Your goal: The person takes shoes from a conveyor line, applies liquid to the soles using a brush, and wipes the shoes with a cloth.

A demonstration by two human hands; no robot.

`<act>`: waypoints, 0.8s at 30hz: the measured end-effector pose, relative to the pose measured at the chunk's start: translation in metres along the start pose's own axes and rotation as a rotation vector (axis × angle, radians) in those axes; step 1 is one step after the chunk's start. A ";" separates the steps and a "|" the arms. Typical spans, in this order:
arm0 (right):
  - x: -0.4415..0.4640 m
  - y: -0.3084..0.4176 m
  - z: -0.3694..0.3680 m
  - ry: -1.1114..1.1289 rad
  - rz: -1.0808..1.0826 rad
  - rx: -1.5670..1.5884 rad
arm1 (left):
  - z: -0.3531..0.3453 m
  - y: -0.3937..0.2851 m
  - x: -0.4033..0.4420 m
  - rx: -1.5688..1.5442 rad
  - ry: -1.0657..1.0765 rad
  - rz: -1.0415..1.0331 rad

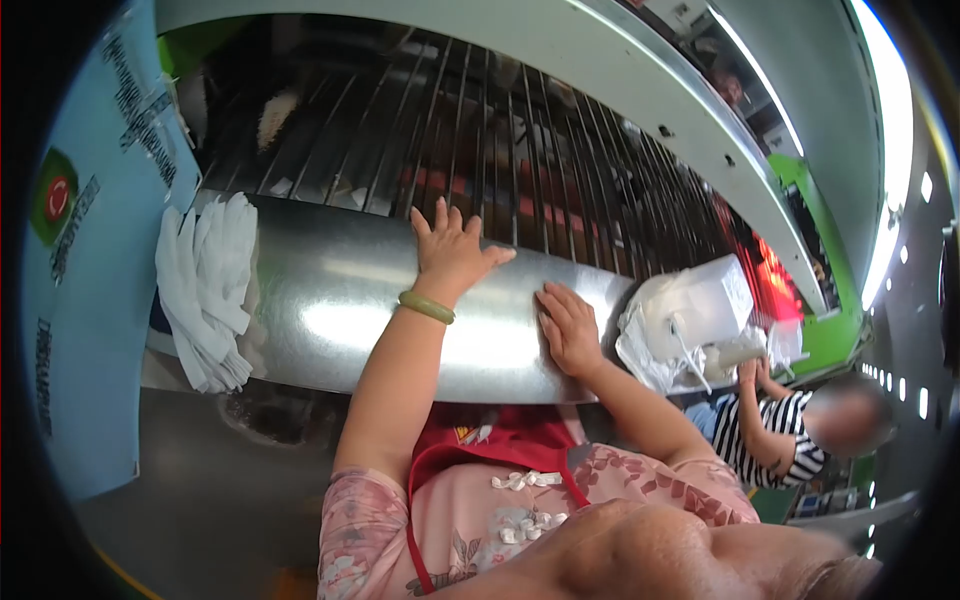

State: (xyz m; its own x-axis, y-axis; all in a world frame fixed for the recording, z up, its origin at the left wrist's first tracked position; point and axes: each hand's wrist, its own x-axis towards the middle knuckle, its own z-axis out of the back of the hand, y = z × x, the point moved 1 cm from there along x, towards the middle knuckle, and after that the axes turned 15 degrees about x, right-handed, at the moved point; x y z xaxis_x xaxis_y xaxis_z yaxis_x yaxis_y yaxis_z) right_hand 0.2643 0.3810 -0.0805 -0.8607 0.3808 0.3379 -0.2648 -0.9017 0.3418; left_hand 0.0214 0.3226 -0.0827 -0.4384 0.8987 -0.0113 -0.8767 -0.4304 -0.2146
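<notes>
My left hand [455,252], with a green bangle [426,307] on its wrist, is over the far edge of the shiny metal ledge [330,290], beside the dark bars [450,130]. Its fingers are spread and nothing is in them. Further right, my right hand [571,330] rests on the same ledge, palm down with fingers stretched out, holding nothing. White gloves [205,290] lie in a pile at the ledge's left end. At its right end sits a white container [700,305] in clear plastic wrapping.
A light blue panel with a red button [58,198] stands at the left. A long pale machine beam [600,60] curves over the bars. At the right, a person in a striped top [765,430] has their hands near the plastic wrapping.
</notes>
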 end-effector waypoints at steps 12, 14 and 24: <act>-0.006 -0.006 -0.003 -0.099 -0.048 0.123 | 0.003 -0.011 -0.001 0.068 0.052 0.076; -0.003 -0.009 -0.002 -0.148 -0.015 0.152 | 0.000 -0.011 0.003 0.118 0.006 0.092; -0.014 -0.032 -0.013 -0.237 0.017 0.296 | -0.021 -0.024 -0.005 0.267 -0.147 0.256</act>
State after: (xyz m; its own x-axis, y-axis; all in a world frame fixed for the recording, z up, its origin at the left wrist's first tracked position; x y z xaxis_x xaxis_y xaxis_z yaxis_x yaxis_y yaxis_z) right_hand 0.2790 0.4017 -0.1071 -0.7302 0.4341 0.5276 -0.0837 -0.8233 0.5614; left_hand 0.0484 0.3300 -0.0979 -0.6564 0.7460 0.1126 -0.7473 -0.6634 0.0385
